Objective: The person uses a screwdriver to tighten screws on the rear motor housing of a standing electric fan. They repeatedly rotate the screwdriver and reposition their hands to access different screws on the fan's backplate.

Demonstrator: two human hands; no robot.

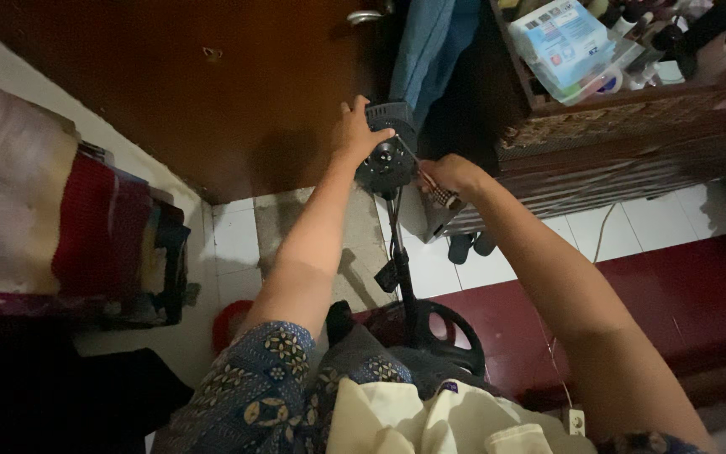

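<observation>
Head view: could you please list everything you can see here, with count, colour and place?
fan motor: one, black, centre, atop a pole
pole: one, black, upright below the motor
fan base: one, black, round, on the floor
screwdriver: one, thin metal shaft, tip toward the motor
door: one, brown, top left
dresser: one, dark brown, top right
carton: one, blue and white, on the dresser
cloth: one, blue, hanging by the door
folded fabrics: a stack, red and mixed colours, left
slippers: a pair, dark, under the dresser
left hand: grips the motor
right hand: holds the screwdriver
</observation>
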